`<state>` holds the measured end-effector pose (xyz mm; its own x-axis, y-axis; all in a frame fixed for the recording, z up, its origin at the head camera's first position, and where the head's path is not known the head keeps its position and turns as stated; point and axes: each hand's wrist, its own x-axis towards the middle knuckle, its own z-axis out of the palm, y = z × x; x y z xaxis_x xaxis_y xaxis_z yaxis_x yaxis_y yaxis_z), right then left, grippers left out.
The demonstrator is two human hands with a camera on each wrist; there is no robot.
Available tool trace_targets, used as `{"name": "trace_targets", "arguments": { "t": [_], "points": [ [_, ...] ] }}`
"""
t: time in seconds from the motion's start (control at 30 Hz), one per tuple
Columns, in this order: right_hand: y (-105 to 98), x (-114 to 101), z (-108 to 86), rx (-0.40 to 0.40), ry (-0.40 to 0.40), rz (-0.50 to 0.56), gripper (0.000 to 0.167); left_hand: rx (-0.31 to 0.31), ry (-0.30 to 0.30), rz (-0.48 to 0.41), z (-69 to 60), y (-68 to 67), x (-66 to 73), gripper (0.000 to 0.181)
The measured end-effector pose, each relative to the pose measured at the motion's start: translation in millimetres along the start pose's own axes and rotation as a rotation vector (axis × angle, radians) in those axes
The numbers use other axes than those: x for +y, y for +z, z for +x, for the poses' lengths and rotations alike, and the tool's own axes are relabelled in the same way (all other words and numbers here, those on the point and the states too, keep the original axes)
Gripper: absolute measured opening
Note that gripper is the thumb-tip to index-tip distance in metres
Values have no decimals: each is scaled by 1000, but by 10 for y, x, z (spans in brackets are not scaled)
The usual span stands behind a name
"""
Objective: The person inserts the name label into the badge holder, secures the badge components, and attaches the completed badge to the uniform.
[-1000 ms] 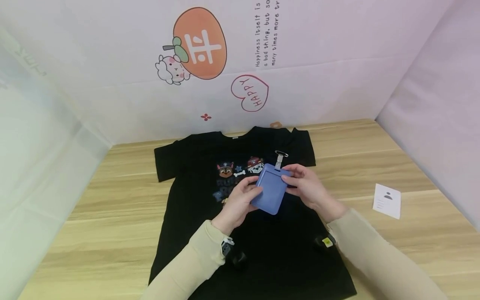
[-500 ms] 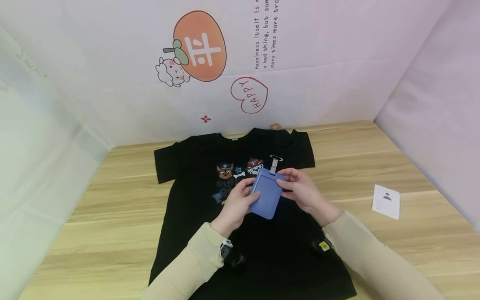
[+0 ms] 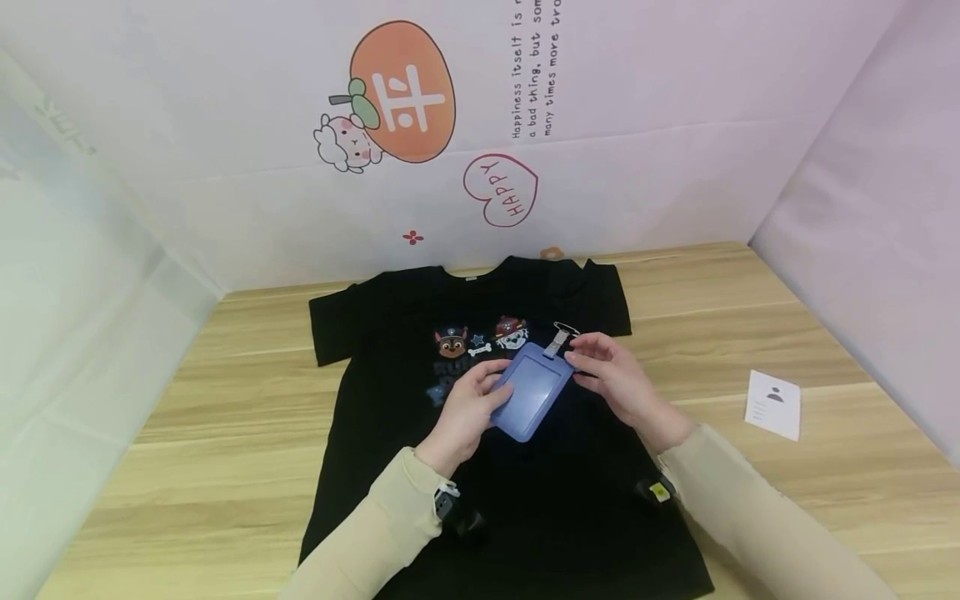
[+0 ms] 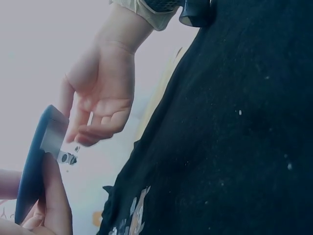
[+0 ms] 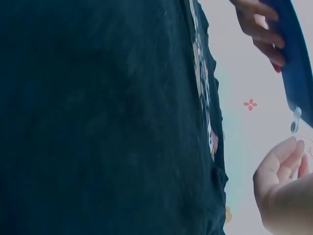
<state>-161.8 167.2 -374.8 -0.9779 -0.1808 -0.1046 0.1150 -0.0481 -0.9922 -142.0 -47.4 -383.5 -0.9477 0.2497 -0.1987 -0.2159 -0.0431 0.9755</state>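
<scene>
A blue ID badge holder [image 3: 532, 392] is held tilted above a black T-shirt [image 3: 420, 467], its top end toward the upper right. My left hand [image 3: 467, 408] pinches its left side, thumb on the front face and fingers behind. A metal clip [image 3: 557, 343] with a safety pin [image 3: 566, 327] extends from the holder's top. My right hand [image 3: 618, 379] is at the top right corner beside the clip, fingers bent. Whether its fingertips grip anything is unclear. In the left wrist view the right hand [image 4: 105, 93] hangs by the holder's clip end [image 4: 67, 157].
A white card [image 3: 773, 404] with a printed person icon lies on the wooden table [image 3: 225, 433] at the right. The T-shirt is spread flat with cartoon dogs on its chest. Printed white cloth [image 3: 637, 125] forms the back wall, with plain cloth at both sides.
The badge holder has moved slightly left and down, and its top leans further right. My right fingers have shifted from the holder's upper right edge toward the clip. My left hand keeps its pinch.
</scene>
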Motion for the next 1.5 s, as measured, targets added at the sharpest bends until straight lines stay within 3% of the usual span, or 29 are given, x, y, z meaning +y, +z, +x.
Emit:
{"name": "trace_targets", "arguments": {
  "t": [0.17,0.27,0.47,0.63,0.8,1.03,1.23,1.37,1.5],
  "points": [
    [-60,1,0,122,-94,-30,11,-7,6,-11,-21,-25,2,36],
    [-98,-3,7,158,-179,-142,14,-4,8,-18,-30,-27,-15,36],
    [-217,-14,11,87,-374,-508,33,-28,12,-33,-62,-18,-32,36],
    [-269,-30,-4,64,-520,-696,32,-62,12,-32,-93,-18,-14,36],
    [-325,-49,-4,43,-664,-795,33,-92,14,-23,-134,-27,4,36],
    [-393,-63,16,2,-775,-945,48,-107,7,-26,-176,-34,-9,37],
    [-432,-63,36,-87,-989,-1096,54,-115,4,-26,-206,-33,1,36],
    [-457,-55,48,-150,-1122,-1149,34,-134,-4,-23,-227,-22,21,37],
    [-461,-52,51,-166,-1206,-1167,48,-158,-17,-24,-249,-3,37,36]
  ]
}}
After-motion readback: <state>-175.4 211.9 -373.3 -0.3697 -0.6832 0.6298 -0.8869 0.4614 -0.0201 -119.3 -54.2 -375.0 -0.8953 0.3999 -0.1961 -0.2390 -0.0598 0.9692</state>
